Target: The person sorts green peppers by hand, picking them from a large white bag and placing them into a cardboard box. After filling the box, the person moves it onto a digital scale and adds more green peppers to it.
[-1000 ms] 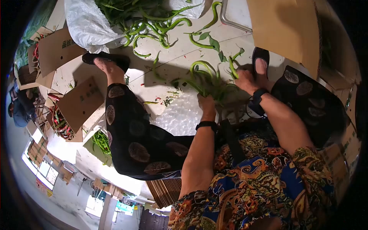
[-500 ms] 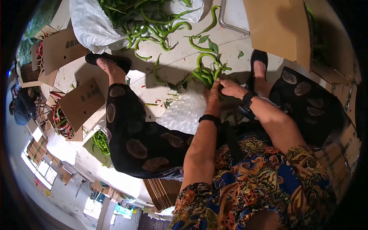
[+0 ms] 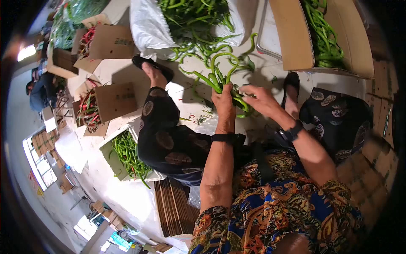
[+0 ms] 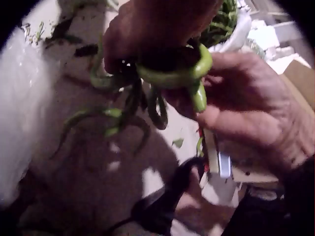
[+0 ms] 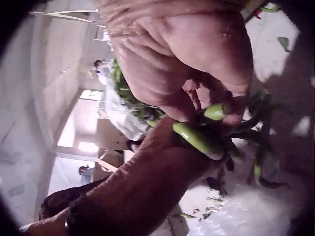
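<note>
My left hand (image 3: 224,101) grips a bunch of long green chili peppers (image 3: 218,78), their curved ends fanning out above the fist. Beside it, my right hand (image 3: 264,101) reaches in from the right with thumb and fingers apart around the bunch's near ends. In the left wrist view, one bent pepper (image 4: 172,77) arches across, its end between the right thumb and fingers. Thick pepper ends (image 5: 197,140) poke out by the right fingertips in the right wrist view. The peppers' middles are hidden inside the left hand.
A white sack (image 3: 150,29) of green peppers lies ahead, several spilled on the floor. At right stands a cardboard box (image 3: 292,42) with green peppers. To the left are boxes of red peppers (image 3: 89,112) and a white crate (image 3: 110,154) of green ones.
The right hand brought a pepper from near the right foot to the left hand's bunch, then shifted slightly right. The left hand has raised the bunch. The head view has shifted.
</note>
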`<state>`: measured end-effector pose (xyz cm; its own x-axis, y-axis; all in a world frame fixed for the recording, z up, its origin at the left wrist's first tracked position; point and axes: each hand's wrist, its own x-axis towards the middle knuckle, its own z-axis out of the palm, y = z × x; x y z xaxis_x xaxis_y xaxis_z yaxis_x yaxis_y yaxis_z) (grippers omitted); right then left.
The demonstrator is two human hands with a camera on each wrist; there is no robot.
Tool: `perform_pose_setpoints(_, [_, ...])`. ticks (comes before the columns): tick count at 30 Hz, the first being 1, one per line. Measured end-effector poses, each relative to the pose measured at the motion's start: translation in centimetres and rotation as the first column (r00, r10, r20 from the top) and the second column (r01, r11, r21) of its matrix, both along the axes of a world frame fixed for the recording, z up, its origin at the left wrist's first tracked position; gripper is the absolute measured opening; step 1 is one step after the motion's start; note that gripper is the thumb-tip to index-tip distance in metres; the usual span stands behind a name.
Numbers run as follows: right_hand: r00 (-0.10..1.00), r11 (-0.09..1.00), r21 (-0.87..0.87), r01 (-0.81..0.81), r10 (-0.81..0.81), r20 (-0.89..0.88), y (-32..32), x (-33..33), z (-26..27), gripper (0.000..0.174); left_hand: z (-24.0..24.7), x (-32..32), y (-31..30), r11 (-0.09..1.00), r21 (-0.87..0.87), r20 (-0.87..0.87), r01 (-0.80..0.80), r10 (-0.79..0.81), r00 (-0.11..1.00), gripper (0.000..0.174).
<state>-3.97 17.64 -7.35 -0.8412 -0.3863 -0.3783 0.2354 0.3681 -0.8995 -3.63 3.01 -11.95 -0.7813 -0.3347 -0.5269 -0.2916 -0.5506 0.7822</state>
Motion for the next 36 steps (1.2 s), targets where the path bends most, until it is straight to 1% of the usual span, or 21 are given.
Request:
perform_pose_setpoints(1, [0.994, 0.992, 0.081, 0.094, -0.098, 0.049, -0.1, -0.3, 2.0, 0.031, 2.3, -0.3, -0.9, 0.999, 0.034, 0.002, -0.008, 0.008, 1.000, 0.022])
perform_pose_setpoints(2, [0.977, 0.980, -0.059, 0.192, -0.197, -0.080, 0.4, -0.1, 2.5, 0.030, 5.9, -0.7, -1.6, 0.998, 0.065, 0.004, -0.020, 0.020, 1.000, 0.022])
perform_pose_setpoints(3, [0.975, 0.974, -0.138, 0.181, -0.196, -0.106, 1.0, -0.3, 3.7, 0.030, 8.5, -0.8, -2.6, 0.995, 0.094, 0.004, -0.036, 0.036, 0.999, 0.022])
perform_pose_setpoints(5, [0.973, 0.963, -0.157, 0.221, -0.208, 0.096, 1.5, -0.3, 6.7, 0.027, 12.4, -0.2, -5.7, 0.992, 0.124, -0.073, -0.034, 0.043, 0.996, 0.024])
perform_pose_setpoints(6, [0.977, 0.970, -0.131, 0.205, -0.196, 0.081, 1.4, 0.0, 7.7, 0.027, 15.5, 0.4, -7.3, 0.995, 0.093, -0.170, -0.024, 0.040, 0.985, 0.022])
perform_pose_setpoints(10, [0.991, 0.984, -0.130, 0.122, -0.113, 0.078, 1.9, 1.3, 6.3, 0.030, 22.7, 4.2, -15.9, 0.992, 0.031, -0.290, -0.120, 0.124, 0.949, 0.020])
perform_pose_setpoints(11, [0.990, 0.986, -0.115, 0.118, -0.107, 0.097, 2.2, 1.7, 5.5, 0.031, 24.0, 5.9, -19.4, 0.982, 0.171, -0.337, -0.081, 0.136, 0.932, 0.020])
perform_pose_setpoints(12, [0.986, 0.986, -0.112, 0.125, -0.111, 0.120, 2.4, 2.1, 5.0, 0.031, 26.8, 7.3, -21.6, 0.980, 0.052, -0.339, -0.190, 0.197, 0.920, 0.018])
perform_pose_setpoints(13, [0.982, 0.985, -0.109, 0.137, -0.121, 0.147, 2.6, 2.6, 4.6, 0.031, 27.3, 9.3, -26.2, 0.988, 0.084, -0.439, -0.126, 0.150, 0.886, 0.019])
perform_pose_setpoints(15, [0.973, 0.982, -0.110, 0.156, -0.134, 0.189, 2.8, 2.9, 3.8, 0.030, 29.8, 13.1, -33.1, 0.957, -0.179, -0.401, -0.228, 0.141, 0.905, 0.023])
perform_pose_setpoints(16, [0.971, 0.981, -0.109, 0.158, -0.134, 0.200, 3.0, 2.8, 3.4, 0.030, 29.5, 14.6, -37.6, 0.930, -0.217, -0.393, -0.296, 0.194, 0.899, 0.026])
perform_pose_setpoints(17, [0.968, 0.981, -0.110, 0.157, -0.131, 0.215, 3.1, 2.8, 3.3, 0.030, 29.1, 15.9, -41.3, 0.896, -0.257, -0.384, -0.362, 0.249, 0.889, 0.029])
perform_pose_setpoints(19, [0.974, 0.984, -0.113, 0.139, -0.115, 0.194, 2.3, 2.6, 4.0, 0.030, 29.0, 19.4, -43.4, 0.729, -0.437, -0.227, -0.526, 0.476, 0.849, 0.042])
perform_pose_setpoints(22, [0.981, 0.979, -0.158, 0.128, -0.101, 0.168, 1.1, 2.2, 4.4, 0.030, 23.1, 26.0, -49.8, 0.405, -0.621, -0.168, -0.671, 0.767, 0.619, 0.041])
perform_pose_setpoints(25, [0.978, 0.977, -0.157, 0.146, -0.118, 0.175, 1.5, 2.1, 4.6, 0.027, 19.1, 26.1, -42.2, 0.753, -0.333, -0.259, -0.567, 0.505, 0.823, 0.017])
perform_pose_setpoints(26, [0.980, 0.970, -0.211, 0.119, -0.081, 0.182, 1.8, 1.8, 4.7, 0.027, 17.4, 26.1, -41.5, 0.942, -0.237, -0.320, -0.238, 0.156, 0.935, 0.012])
perform_pose_setpoints(27, [0.976, 0.970, -0.204, 0.130, -0.088, 0.200, 1.7, 1.3, 5.1, 0.027, 15.9, 24.2, -39.9, 0.946, -0.267, -0.252, -0.183, 0.114, 0.961, 0.009])
perform_pose_setpoints(29, [0.958, 0.963, -0.212, 0.165, -0.106, 0.266, 1.8, -0.1, 4.7, 0.027, 15.6, 18.7, -33.9, 0.903, -0.199, -0.101, -0.380, 0.367, 0.925, 0.016])
perform_pose_setpoints(31, [0.937, 0.942, -0.243, 0.230, -0.147, 0.317, 0.9, -1.3, 4.8, 0.028, 13.2, 13.9, -32.9, 0.973, -0.212, -0.147, -0.089, 0.059, 0.987, 0.023])
perform_pose_setpoints(33, [0.915, 0.938, -0.220, 0.268, -0.175, 0.364, -0.2, -2.9, 4.7, 0.028, 13.7, 8.0, -28.5, 0.967, -0.245, -0.076, -0.065, 0.047, 0.996, 0.026])
perform_pose_setpoints(36, [0.899, 0.923, -0.232, 0.307, -0.201, 0.389, -1.8, -5.5, 4.9, 0.029, 13.9, -0.8, -21.9, 0.961, -0.230, -0.075, 0.151, -0.172, 0.982, 0.024])
